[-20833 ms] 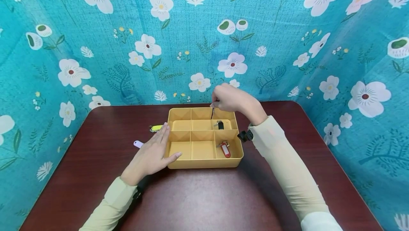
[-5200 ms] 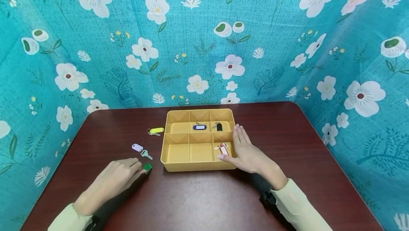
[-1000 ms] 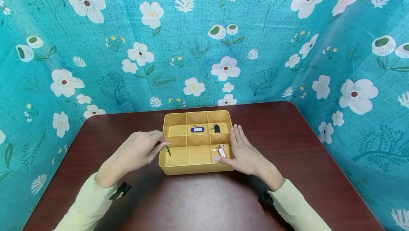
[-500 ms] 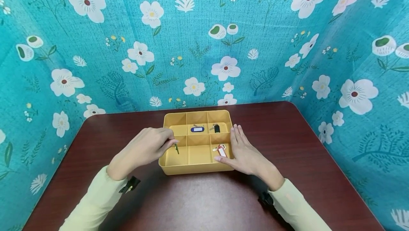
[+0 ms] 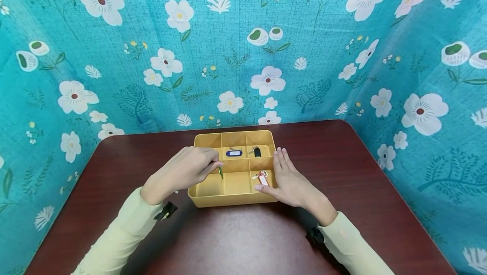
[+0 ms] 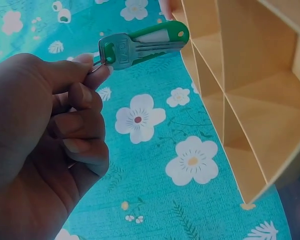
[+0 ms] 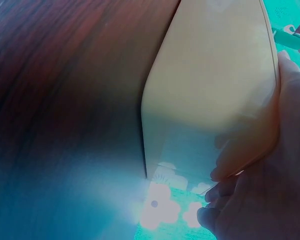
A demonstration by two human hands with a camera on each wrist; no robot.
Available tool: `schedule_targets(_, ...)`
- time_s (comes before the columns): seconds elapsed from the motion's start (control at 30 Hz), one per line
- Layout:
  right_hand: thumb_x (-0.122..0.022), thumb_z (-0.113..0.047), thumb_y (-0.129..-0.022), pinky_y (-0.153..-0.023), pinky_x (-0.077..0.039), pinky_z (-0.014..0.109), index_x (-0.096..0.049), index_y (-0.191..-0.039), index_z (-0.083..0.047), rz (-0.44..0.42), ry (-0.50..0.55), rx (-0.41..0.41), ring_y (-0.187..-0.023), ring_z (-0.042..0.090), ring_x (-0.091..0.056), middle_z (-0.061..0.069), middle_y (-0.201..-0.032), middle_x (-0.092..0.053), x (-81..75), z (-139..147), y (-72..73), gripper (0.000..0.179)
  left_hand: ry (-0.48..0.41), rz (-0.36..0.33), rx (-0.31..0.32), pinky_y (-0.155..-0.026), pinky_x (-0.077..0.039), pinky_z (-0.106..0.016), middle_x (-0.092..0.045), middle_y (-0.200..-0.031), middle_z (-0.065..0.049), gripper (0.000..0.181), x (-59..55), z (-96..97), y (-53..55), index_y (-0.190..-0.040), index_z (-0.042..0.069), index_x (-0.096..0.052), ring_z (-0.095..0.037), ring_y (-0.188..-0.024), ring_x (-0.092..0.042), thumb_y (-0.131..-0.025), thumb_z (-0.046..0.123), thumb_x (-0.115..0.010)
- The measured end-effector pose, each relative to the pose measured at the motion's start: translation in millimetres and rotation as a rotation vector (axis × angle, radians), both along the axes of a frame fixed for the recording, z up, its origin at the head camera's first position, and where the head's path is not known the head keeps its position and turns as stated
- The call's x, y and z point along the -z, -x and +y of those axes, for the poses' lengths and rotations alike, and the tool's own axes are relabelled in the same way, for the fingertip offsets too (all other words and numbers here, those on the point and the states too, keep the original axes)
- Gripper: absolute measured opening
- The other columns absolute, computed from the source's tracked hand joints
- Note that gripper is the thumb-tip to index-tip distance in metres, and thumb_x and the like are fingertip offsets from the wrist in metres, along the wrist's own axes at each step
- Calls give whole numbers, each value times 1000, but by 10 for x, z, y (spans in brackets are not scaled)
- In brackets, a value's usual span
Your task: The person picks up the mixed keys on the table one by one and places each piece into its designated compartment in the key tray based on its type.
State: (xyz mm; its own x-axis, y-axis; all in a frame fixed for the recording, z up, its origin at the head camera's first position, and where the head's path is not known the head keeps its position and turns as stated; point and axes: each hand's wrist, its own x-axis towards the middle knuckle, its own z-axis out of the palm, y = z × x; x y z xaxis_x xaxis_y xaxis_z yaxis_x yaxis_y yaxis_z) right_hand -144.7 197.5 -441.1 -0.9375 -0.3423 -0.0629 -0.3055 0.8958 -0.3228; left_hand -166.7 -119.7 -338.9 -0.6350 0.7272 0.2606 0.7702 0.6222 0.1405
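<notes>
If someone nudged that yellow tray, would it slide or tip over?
The tray would probably slide rather than tip, since it sits flat and looks wide and low. It's likely light, being thin-walled, and its crossing dividers should keep it fairly stiff.

Tray [image 5: 236, 200]: on the far part of the bench [image 5: 247, 241], before the cloth [image 5: 228, 46]; 2 rows of 3 compartments. Far row: key tag 1 [image 5: 233, 153] in the middle, key tag 2 [image 5: 257, 152] at right. Near row: key tag 3 [image 5: 263, 178] at right. Key tag 4 [image 5: 220, 172] hangs from the left grip [image 5: 186, 167] at the near row's left-middle divider. The right grip [image 5: 294, 184] lies along the right wall.
</notes>
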Motion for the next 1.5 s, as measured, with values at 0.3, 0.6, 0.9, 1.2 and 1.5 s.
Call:
schedule_targets(0.3,-44,-89,-90,-133,-19,54,-8,-165,8,8,-5,2,-166,42,4,26,-176,4,12,-7,11,128,23,1,-2,-50,-24,-18,-38,-63,9,32,0,72,33,-74,17,-57,-2,-54,-30,-102,23,-70)
schedule_targets(0.6,-42,-92,-88,-134,-19,53,-5,-166,4,-21,18,20,-166,38,9,21,-177,8,-9,2,3,130,25,-10,-2,-51,-27,-18,-39,-63,9,31,13,136,75,-75,17,-58,-2,-54,-33,-103,23,-70)
schedule_targets(0.9,-44,-88,-91,-134,-18,53,-7,-164,8,11,2,-2,-166,41,7,27,-175,4,19,22,0,127,20,-7,29,-52,-23,-18,-39,-64,9,34,-10,241,116,-74,16,-55,-3,-55,-31,-103,25,-68)
schedule_targets(1.2,-43,-88,-92,-133,-19,54,-8,-164,9,14,0,-4,-165,42,6,28,-175,2,15,24,-9,126,92,-81,35,-50,-25,-19,-43,-66,8,34,-47,383,192,-75,16,-55,-4,-55,-33,-106,26,-65)
schedule_targets(1.5,-43,-87,-92,-133,-20,54,-8,-164,9,14,-2,-5,-165,43,3,28,-175,2,25,16,-9,125,127,-108,46,-50,-26,-19,-41,-65,9,35,-28,467,266,-74,17,-55,-4,-54,-35,-106,25,-64)
